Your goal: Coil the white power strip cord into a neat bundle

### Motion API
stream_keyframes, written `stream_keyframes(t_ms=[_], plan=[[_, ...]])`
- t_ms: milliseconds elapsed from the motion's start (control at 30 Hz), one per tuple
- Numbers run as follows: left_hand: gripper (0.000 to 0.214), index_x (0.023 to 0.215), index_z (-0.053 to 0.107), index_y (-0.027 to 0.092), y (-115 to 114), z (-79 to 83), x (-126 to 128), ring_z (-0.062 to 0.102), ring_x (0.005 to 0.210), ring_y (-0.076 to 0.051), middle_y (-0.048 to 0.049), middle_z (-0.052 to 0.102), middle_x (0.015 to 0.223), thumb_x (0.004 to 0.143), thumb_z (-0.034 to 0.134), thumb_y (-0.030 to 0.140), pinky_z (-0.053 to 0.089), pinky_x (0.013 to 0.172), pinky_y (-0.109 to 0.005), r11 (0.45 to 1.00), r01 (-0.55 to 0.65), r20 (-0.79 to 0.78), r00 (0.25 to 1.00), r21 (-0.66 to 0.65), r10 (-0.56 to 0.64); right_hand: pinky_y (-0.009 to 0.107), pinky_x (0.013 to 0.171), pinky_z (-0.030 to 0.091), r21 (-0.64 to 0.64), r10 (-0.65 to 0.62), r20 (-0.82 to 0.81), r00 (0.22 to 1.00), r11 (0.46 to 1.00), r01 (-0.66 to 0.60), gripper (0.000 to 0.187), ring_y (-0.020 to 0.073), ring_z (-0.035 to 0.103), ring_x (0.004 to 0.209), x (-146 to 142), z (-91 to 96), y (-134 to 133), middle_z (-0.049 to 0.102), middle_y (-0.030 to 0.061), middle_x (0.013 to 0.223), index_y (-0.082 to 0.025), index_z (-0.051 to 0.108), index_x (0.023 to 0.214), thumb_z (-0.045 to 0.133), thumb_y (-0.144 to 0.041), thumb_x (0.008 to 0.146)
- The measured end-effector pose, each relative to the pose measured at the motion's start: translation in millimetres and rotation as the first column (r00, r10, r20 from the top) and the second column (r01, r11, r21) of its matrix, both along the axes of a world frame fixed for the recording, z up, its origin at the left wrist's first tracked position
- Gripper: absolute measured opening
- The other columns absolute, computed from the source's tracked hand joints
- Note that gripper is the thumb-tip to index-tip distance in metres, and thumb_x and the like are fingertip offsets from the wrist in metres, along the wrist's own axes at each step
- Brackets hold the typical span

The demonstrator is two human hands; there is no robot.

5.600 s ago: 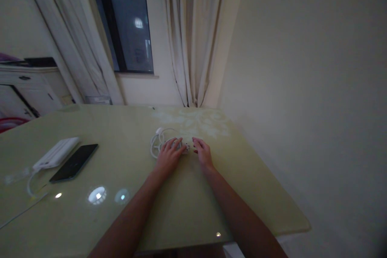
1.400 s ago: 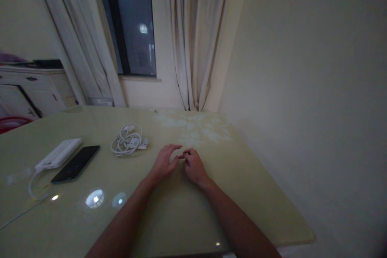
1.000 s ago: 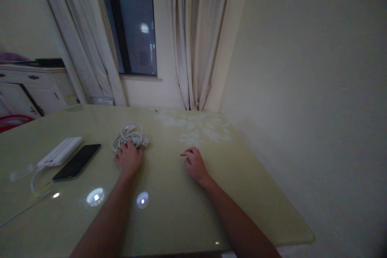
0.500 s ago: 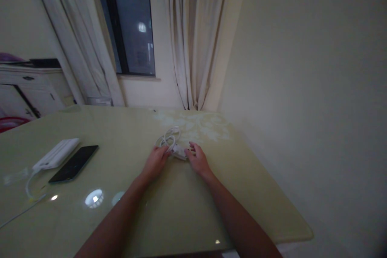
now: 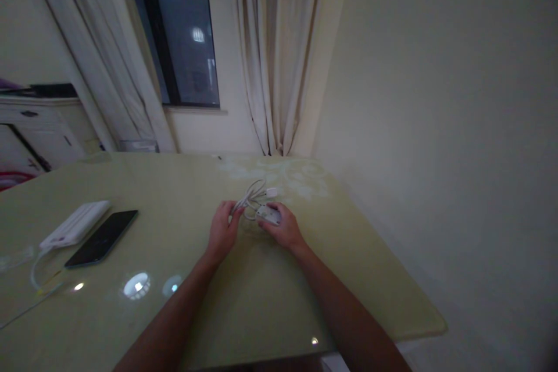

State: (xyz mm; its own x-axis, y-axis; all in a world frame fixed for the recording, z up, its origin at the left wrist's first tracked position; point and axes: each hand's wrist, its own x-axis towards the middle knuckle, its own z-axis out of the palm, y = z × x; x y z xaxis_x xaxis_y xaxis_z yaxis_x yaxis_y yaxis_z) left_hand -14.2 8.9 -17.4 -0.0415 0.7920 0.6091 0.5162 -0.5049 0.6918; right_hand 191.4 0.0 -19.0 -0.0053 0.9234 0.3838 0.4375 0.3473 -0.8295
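In the head view, my right hand [image 5: 285,229] grips a small white block [image 5: 269,214], which looks like a compact power strip, between thumb and fingers. A looped white cable [image 5: 251,196] runs from it to the left. My left hand [image 5: 224,231] is closed on the cable's loops, with the thumb and fingers pinching them. Beyond the block, at the end of the cable, a white plug [image 5: 271,192] sticks out to the right. Both hands are just above the table, near its middle.
On the left of the glossy pale green table [image 5: 244,314] lie a black phone [image 5: 102,239] and a white power bank [image 5: 75,225] with a thin white cord [image 5: 35,306]. A wall [image 5: 436,157] borders the right side. Curtains [image 5: 279,58] hang behind the far edge.
My right hand has closed around the block and turned it slightly to the right, lifting it. My left hand has shifted onto the cable loops, and the plug now shows at the right.
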Motion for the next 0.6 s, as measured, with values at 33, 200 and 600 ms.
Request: stream_keyframes(t_ms=[33,200,600], plan=[[0.025,0.092,0.063,0.021,0.1,-0.4,-0.8,0.059,0.088,-0.022,-0.0042,0.063,0.090,0.099,0.052,0.042,0.048,0.082,-0.035,1.000,-0.015,-0.001,1.000,0.003,0.015,0.040,0.095,0.053,0.028,0.016,-0.026,1.000,0.999,-0.016,0.057,0.0254,0.067,0.104,0.6,0.5,0.1,0.071,0.0096,0.116,-0.019,0.067,0.120,0.083,-0.040,0.070],[0.026,0.096,0.062,0.021,-0.5,-6.4,-0.2,0.060,0.091,-0.023,-0.0061,0.060,0.097,0.100,0.049,0.044,0.052,0.082,-0.037,1.000,-0.017,0.022,1.000,-0.026,0.018,0.035,0.087,0.057,-0.010,0.096,-0.286,0.953,0.995,-0.103,0.061,0.0240,0.070,0.099,3.1,0.6,0.7,0.073,0.0101,0.114,-0.019,0.065,0.122,0.085,-0.044,0.071],[0.025,0.099,0.057,0.021,-11.8,-6.7,14.5,0.061,0.082,-0.017,-0.0035,0.057,0.098,0.098,0.058,0.046,0.056,0.076,-0.033,0.980,0.196,-0.144,0.971,0.018,-0.192,0.032,0.085,0.058,0.091,0.134,-0.368,0.920,0.990,-0.108,0.060,0.0207,0.071,0.094,-3.4,7.2,-6.0,0.070,0.0075,0.111,-0.021,0.060,0.122,0.087,-0.037,0.070]])
